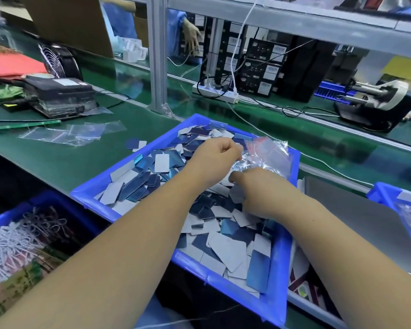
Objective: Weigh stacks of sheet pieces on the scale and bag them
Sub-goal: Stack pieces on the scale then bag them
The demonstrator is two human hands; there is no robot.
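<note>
Both hands (235, 172) over blue tray (278, 281) — fingers pinching clear bags (268, 153); sheet pieces (228, 248) beneath

Blue tray (280, 269), blue and white sheet pieces (226, 250), green belt (64, 160)

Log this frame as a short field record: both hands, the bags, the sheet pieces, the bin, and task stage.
left hand: fingers curled, pinching the clear bags
right hand: at the bags' near edge, grip hidden
clear bags: crumpled bundle at the bin's far right corner
sheet pieces: loose blue and white rectangles, heaped unstacked
blue bin: on the green bench, holds pieces and bags
spare bags: flat on the bench, far left
stage: taking a bag; no stack in hand
</note>
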